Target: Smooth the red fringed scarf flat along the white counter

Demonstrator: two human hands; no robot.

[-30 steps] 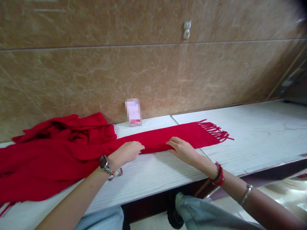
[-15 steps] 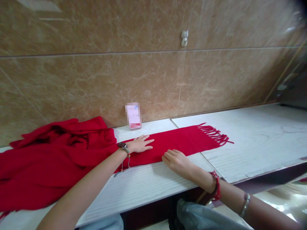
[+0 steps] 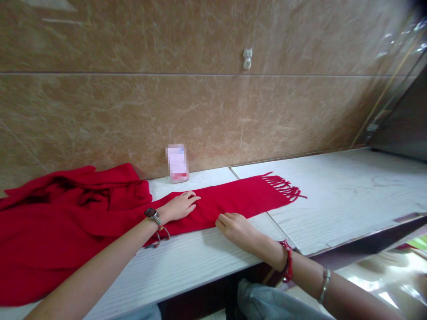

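A red scarf [image 3: 240, 194] lies folded into a long flat strip, with its fringe [image 3: 283, 186] pointing right. The rest of the cloth is heaped loosely on the left. My left hand [image 3: 178, 207] rests palm down on the strip near the heap, its fingers slightly apart and holding nothing. At the near edge of the strip, my right hand [image 3: 235, 226] has its fingers curled over and closed on the scarf's edge. Its fingertips are partly hidden.
The scarf is on a white wood-grain tabletop [image 3: 350, 191] against a brown marbled wall [image 3: 133, 115]. A phone [image 3: 177, 163] with a blurred screen leans upright on the wall. A small white cat-shaped hook [image 3: 247, 58] is fixed higher up. A dark object [image 3: 403, 115] stands far right.
My left hand has drawn its spread fingers closer together and slid slightly left along the scarf. My right hand stays at the near edge. The view has turned a little to the right.
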